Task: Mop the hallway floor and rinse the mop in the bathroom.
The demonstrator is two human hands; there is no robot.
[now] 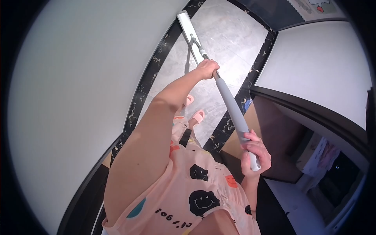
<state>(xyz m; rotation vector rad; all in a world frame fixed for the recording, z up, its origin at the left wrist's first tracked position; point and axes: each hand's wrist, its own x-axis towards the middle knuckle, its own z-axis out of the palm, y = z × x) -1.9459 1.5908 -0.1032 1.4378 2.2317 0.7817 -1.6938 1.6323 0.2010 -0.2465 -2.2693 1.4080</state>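
Observation:
A flat mop slants across the view, its long white head [188, 27] at the far end, by the foot of the left wall. A swivel joint links the head to a metal pole [216, 75]. My left hand [208, 69] is wrapped around this pole, just above the joint, and hides part of it. Nearer to me, the pole runs into a long grey grip sleeve [232, 102]. My right hand [256, 152] holds the sleeve close to its white end. The mop pad's underside is hidden.
Grey marble-look tiles [223, 50] have a black veined border [155, 58]. A pale wall [73, 73] rises along the left. On the right are a white panel [311, 61] and a doorway with a dark frame [305, 108]. My feet, in pink slippers [198, 116], stand below the mop pole.

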